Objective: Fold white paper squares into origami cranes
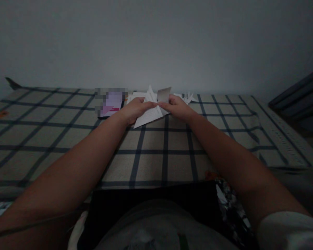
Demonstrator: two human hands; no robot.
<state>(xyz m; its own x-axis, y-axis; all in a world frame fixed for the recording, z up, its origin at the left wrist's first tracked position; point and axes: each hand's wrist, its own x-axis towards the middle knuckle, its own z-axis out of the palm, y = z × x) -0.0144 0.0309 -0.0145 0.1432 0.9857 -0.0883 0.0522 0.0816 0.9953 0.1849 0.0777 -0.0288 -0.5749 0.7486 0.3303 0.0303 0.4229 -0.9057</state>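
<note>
- Left hand (136,109) and right hand (179,108) pinch the folded white printed paper (149,116) over the beige, blue-checked cloth (151,163).
- Even thumb pressure should keep creases crisp.

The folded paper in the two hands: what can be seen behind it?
Behind the folded paper, more white paper shows on the checked cloth, with the wall beyond. The folded paper and left hand cover the rest, so its full shape cannot be seen.

Seemingly a home: checked tablecloth (153,142)
</note>
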